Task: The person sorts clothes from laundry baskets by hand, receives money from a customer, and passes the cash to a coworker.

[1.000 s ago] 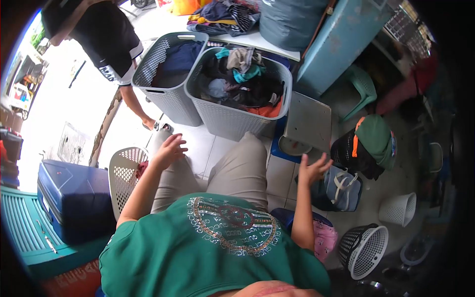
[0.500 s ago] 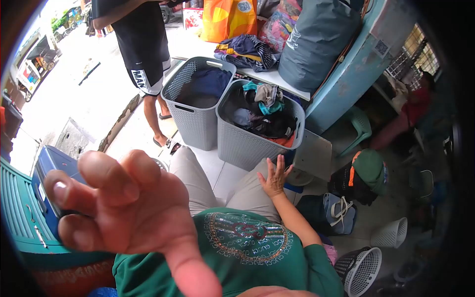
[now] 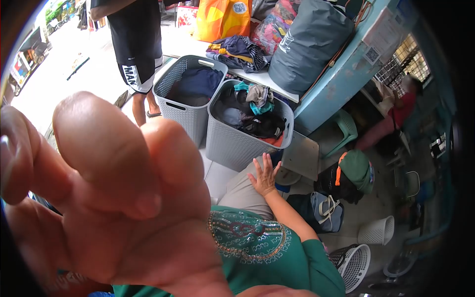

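Observation:
My left hand (image 3: pixel 114 198) is raised very close to the camera, palm toward me, and fills much of the left side. Its fingers are bent but apart, and nothing shows in them. On the right knee of my beige trousers (image 3: pixel 242 185) lies my right hand (image 3: pixel 264 178), flat with fingers spread and holding nothing. Just beyond it stands a grey laundry basket (image 3: pixel 237 143) with mixed clothes (image 3: pixel 262 111) in it. A second grey basket (image 3: pixel 185 116), beside the first on its left, contains dark cloth (image 3: pixel 198 86). My left hand hides my left leg.
A person in black shorts (image 3: pixel 136 44) stands behind the baskets. Folded clothes (image 3: pixel 240 52), an orange bag (image 3: pixel 222 20) and a large grey bag (image 3: pixel 311 47) rest on a white ledge. To the right are a green cap (image 3: pixel 356 171), a white basket (image 3: pixel 376 230) and another seated person (image 3: pixel 396 114).
My left hand has come nearer to the camera and covers more of the view. My right hand stays on my knee. The whole view has shifted slightly.

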Motion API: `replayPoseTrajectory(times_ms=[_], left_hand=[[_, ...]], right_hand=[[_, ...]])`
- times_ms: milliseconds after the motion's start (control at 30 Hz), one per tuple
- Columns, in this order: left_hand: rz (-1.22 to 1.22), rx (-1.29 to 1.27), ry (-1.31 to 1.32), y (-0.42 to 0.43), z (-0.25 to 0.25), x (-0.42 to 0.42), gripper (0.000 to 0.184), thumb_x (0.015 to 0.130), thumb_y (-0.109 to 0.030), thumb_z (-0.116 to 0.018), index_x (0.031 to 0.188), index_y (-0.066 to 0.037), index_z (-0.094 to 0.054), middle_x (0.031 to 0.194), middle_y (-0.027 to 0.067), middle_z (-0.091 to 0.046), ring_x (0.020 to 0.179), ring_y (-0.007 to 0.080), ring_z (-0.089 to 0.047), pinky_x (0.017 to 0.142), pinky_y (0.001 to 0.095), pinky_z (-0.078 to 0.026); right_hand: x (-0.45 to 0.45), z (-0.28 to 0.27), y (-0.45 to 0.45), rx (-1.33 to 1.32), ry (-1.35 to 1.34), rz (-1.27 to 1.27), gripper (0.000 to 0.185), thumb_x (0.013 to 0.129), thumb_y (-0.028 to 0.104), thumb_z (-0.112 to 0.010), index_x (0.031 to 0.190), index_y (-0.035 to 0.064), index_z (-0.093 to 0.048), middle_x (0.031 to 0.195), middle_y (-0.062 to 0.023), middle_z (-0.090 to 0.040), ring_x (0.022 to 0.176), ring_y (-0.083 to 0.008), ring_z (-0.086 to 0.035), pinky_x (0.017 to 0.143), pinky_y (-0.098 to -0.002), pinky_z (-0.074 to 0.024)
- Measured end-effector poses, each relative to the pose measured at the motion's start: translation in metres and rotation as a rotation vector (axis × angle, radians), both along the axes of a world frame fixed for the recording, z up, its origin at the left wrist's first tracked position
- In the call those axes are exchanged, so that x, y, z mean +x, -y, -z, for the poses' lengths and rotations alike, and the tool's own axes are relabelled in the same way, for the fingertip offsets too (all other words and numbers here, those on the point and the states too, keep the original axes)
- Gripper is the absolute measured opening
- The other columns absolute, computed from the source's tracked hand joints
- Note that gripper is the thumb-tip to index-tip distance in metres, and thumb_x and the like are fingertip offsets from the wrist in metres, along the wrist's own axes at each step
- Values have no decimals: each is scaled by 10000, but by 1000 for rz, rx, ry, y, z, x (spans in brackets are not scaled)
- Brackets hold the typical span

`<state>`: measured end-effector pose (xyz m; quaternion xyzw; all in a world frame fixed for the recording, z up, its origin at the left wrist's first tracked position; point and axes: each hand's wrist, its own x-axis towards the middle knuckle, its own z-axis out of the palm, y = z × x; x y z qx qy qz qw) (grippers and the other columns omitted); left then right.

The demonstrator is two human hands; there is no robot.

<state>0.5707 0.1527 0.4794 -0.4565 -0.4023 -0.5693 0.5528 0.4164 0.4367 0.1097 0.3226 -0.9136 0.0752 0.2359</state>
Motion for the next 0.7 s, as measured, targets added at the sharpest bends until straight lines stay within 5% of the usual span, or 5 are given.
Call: replayPoseTrajectory(times_ms=[233,467,500,633,700], left_hand=[[82,-45,37,0,-1,-28,1101,351,-409,-948,1262,-71,-432,1332,85,-257,899,204,-321,586,293,-239],[353,-123,48,-17,2,-89,1210,334,-562,-884,1325,-108,-358,1357,123,-259,898,216,-345,607,273,-291],[302,-97,42,-18,9,-103,1208,347,-635,-820,1325,-108,-345,1359,135,-299,911,214,-385,614,272,-318],[-155,-12,324,-21,68,-190,570,809,-334,-695,1205,-81,-371,1278,137,-396,906,176,-487,694,283,-432],[-727,-263,685,-3,124,-237,470,797,-190,-704,1154,-52,-431,1271,199,-410,1086,287,-468,826,377,-439]], right_hand=[[-22,-9,8,113,102,-16,635,803,488,-587,1333,197,-393,1496,-125,-169,1393,-298,-153,1034,-689,-49],[-38,-3,18,81,203,69,660,792,521,-588,1327,180,-405,1504,-126,-137,1390,-303,-139,1031,-695,-49],[-40,0,17,79,202,82,658,797,533,-577,1322,172,-414,1503,-128,-138,1385,-309,-153,1034,-690,-47],[-47,5,13,83,212,84,654,804,536,-566,1319,158,-423,1501,-126,-148,1363,-319,-210,1045,-675,-49],[-49,5,10,70,224,86,651,804,537,-562,1312,152,-432,1495,-132,-164,1359,-318,-226,1045,-674,-52]])
